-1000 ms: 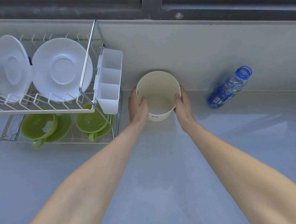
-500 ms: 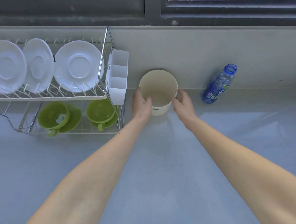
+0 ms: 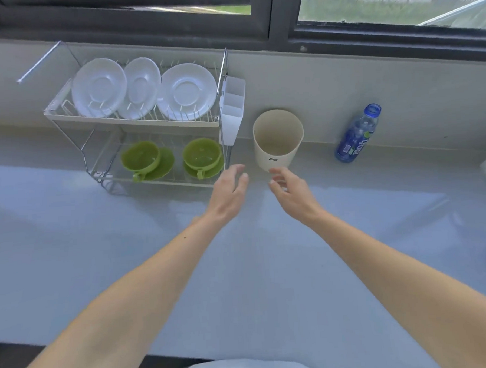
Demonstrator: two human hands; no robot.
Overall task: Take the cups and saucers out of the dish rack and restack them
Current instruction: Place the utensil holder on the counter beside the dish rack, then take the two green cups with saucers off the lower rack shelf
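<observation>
I'd send my left hand [image 3: 231,191] to the nearer green cup [image 3: 202,157] on the dish rack [image 3: 160,123] lower tier, left of centre, lifting by the handle. Both hands hover mid-frame, fingers spread, holding nothing; right hand [image 3: 288,192] sits just below the beige container [image 3: 278,139]. White saucers [image 3: 144,90] stand upper left.

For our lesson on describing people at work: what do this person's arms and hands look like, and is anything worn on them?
Both forearms are bare up to the frame's edge: no sleeves are visible. The left hand and right hand wear no gloves; no rings, watch or bracelet can be seen. A small dark spot marks the left forearm. The fingernails look short and unpainted.
</observation>
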